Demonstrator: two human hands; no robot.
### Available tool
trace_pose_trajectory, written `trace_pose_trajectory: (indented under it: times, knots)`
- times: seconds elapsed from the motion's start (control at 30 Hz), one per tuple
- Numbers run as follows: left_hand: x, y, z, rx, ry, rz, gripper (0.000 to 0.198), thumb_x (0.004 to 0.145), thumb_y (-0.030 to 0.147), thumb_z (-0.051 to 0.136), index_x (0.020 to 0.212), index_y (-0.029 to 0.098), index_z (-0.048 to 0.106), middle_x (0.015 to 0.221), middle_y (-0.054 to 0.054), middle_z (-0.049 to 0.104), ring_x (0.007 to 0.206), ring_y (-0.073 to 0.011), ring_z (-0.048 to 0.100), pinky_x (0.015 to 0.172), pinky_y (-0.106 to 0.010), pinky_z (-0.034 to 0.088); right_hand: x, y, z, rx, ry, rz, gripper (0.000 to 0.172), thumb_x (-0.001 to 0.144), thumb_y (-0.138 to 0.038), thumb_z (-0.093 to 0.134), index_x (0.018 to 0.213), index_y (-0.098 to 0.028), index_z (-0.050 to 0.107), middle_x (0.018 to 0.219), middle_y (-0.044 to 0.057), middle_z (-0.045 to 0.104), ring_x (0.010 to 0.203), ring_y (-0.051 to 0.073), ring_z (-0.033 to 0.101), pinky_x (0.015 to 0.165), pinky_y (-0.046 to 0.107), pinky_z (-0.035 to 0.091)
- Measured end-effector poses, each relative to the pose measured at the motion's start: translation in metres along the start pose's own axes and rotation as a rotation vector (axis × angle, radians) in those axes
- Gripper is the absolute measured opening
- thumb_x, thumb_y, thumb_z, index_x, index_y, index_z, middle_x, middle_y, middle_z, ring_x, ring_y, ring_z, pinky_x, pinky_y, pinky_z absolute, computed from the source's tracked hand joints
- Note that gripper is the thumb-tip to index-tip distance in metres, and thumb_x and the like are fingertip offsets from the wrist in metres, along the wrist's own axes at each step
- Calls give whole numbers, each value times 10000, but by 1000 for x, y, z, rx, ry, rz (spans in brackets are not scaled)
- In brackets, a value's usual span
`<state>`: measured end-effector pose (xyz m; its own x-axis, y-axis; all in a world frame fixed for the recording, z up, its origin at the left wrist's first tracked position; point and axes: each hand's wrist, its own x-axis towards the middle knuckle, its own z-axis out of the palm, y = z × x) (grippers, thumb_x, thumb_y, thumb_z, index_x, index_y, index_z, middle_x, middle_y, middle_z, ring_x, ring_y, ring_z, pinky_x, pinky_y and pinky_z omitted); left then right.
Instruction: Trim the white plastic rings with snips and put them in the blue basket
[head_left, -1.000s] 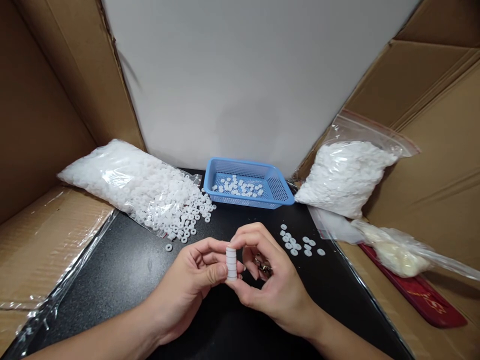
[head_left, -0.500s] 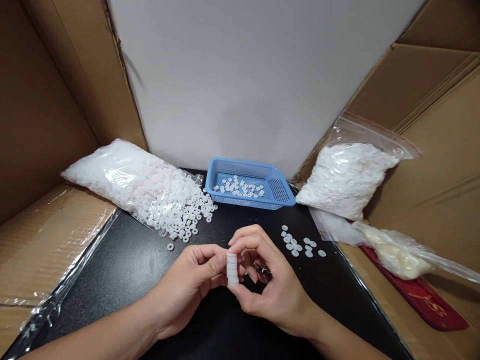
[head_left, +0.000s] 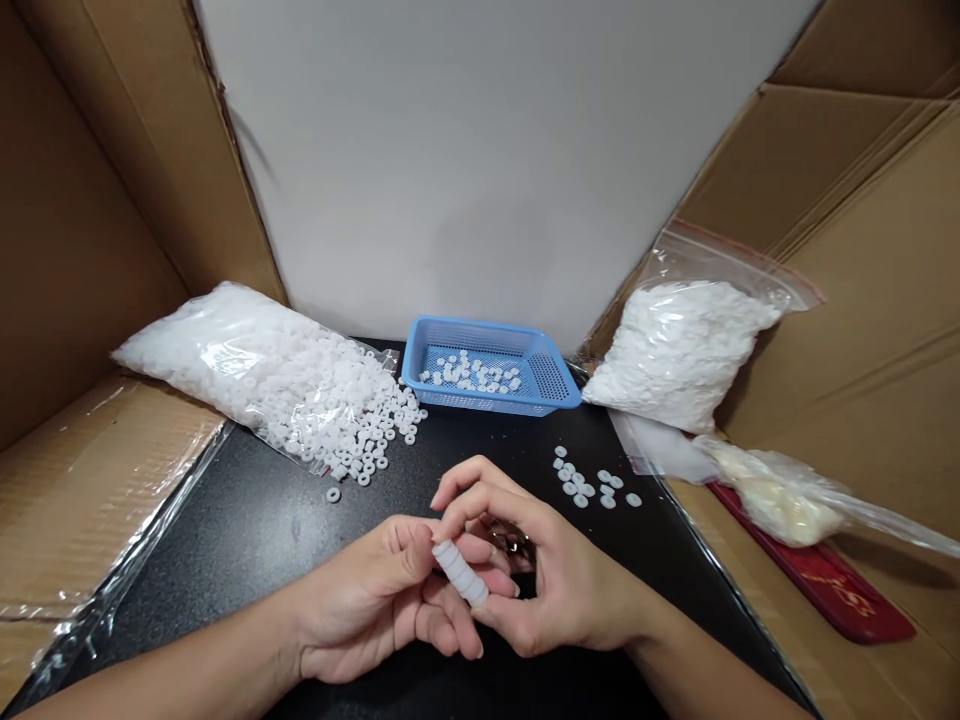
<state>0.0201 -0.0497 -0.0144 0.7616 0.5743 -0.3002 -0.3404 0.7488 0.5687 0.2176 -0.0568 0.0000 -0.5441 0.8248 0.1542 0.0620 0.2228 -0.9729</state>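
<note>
A short stack of white plastic rings lies tilted between both my hands, low in the middle of the black table. My left hand pinches the stack's upper end with its thumb and curls its fingers under it. My right hand is closed around the stack's lower end, index finger arched over it. Something small and dark sits inside my right palm; I cannot make it out.
An open bag of white rings spills onto the table at the left. A blue mesh basket with several white pieces stands at the back. Loose white discs lie right of my hands. Two more bags and a red tray are at the right. Cardboard walls surround the table.
The ring stack went from upright to tilted, and both hands dropped a little lower and toward me. The left fingers curled further under the stack.
</note>
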Motion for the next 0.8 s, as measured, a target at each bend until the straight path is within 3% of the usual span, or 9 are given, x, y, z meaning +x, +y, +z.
trace_pose_trajectory:
  times: [0.2, 0.3, 0.4, 0.47, 0.53, 0.6, 0.67, 0.73, 0.8]
  knots:
    - [0, 2, 0, 18, -81, 50, 438, 660, 420, 916, 904, 67, 831, 850, -107, 794, 672, -120, 757, 618, -122, 581, 1, 7, -8, 64, -83, -45, 450, 760, -152, 704, 1189, -288, 703, 1222, 51, 529, 666, 61, 477, 620, 237, 484]
    - [-1, 5, 3, 34, -51, 135, 308, 700, 339, 915, 903, 121, 841, 929, -90, 815, 715, -110, 764, 693, -138, 598, 2, 9, -13, 84, -56, -56, 485, 824, -302, 751, 1300, -289, 660, 1241, 70, 527, 670, 66, 473, 597, 231, 470]
    - [-1, 9, 5, 95, 15, 279, 261, 688, 263, 929, 914, 163, 845, 979, -65, 825, 791, -133, 783, 734, -139, 595, 1, 6, -14, -35, 139, -109, 411, 976, -482, 599, 1329, -278, 650, 1206, 81, 573, 702, 96, 515, 606, 239, 487]
    - [-1, 11, 5, 141, 43, 373, 326, 655, 230, 948, 961, 202, 841, 1001, -48, 830, 830, -155, 792, 767, -155, 601, -4, 1, -11, -200, 344, -182, 416, 1062, -494, 408, 1323, -271, 645, 1000, 49, 637, 665, 106, 531, 582, 223, 484]
    - [-1, 12, 5, 187, 71, 455, 369, 640, 191, 953, 986, 244, 835, 1005, -30, 832, 846, -168, 797, 788, -177, 608, -10, -5, -5, -393, 498, -238, 457, 1067, -523, 351, 1331, -261, 617, 756, -9, 592, 589, 112, 523, 548, 207, 484]
    - [-2, 12, 5, 238, 112, 526, 363, 643, 159, 947, 971, 267, 835, 1012, -19, 828, 865, -181, 797, 803, -199, 616, -15, -10, 1, -591, 537, -255, 568, 1035, -603, 330, 1406, -240, 560, 744, -10, 570, 590, 125, 546, 559, 218, 519]
    - [-3, 11, 4, 286, 156, 582, 316, 649, 148, 940, 924, 266, 840, 1043, -18, 814, 883, -192, 794, 820, -224, 622, -18, -12, 7, -733, 509, -279, 584, 1061, -557, 286, 1508, -233, 474, 831, 24, 590, 653, 139, 590, 589, 231, 547]
    - [-4, 9, 5, 306, 189, 613, 256, 646, 146, 940, 858, 250, 840, 1057, -20, 800, 882, -197, 793, 830, -238, 625, -17, -10, 11, -827, 500, -333, 496, 1097, -389, 322, 1569, -252, 386, 856, 31, 579, 695, 140, 605, 608, 228, 552]
    - [-5, 8, 6, 284, 215, 625, 221, 635, 152, 945, 809, 234, 835, 1039, -21, 792, 861, -192, 793, 824, -236, 624, -15, -6, 14, -898, 528, -398, 516, 1078, -227, 415, 1587, -264, 338, 851, 27, 566, 723, 137, 604, 626, 225, 552]
